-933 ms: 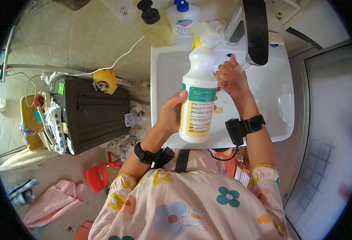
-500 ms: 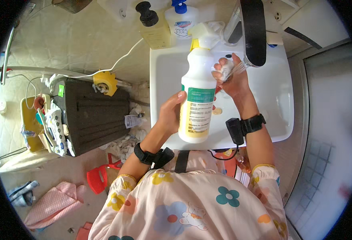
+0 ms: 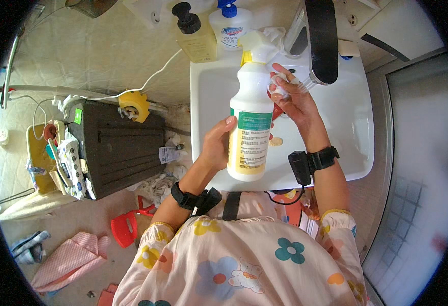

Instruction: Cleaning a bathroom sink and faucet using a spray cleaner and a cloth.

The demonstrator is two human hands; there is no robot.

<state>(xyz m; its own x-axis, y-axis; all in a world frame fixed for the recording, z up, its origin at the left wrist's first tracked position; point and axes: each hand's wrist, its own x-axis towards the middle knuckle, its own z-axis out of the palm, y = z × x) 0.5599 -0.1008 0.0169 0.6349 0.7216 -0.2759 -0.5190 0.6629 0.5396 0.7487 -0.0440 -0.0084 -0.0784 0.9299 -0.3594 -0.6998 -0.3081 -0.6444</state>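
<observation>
My left hand [image 3: 216, 145] is wrapped round a white spray bottle [image 3: 245, 89] with a green and pale yellow label. The bottle stands upright in my grip over the near part of the white sink [image 3: 351, 137], and its yellow-collared spray head points up. My right hand [image 3: 296, 104] is closed on a crumpled white wad [image 3: 280, 83], maybe a cloth or tissue, beside the bottle's neck. Water runs from the tap [image 3: 325, 46] onto that hand. Behind the bottle a red thing [image 3: 277, 109] shows partly; its kind is hidden.
A black-topped pump bottle [image 3: 198, 43] and a white bottle with a blue pump [image 3: 230, 25] stand at the sink's back left. A dark ribbed box [image 3: 124, 150] is at left, near a red plastic item [image 3: 124, 229] and a pink cloth [image 3: 73, 257] on the floor.
My right hand has moved slightly left with the white wad, closer to the bottle's neck, and its fingers have shifted. My left hand and the bottle have stayed nearly in place.
</observation>
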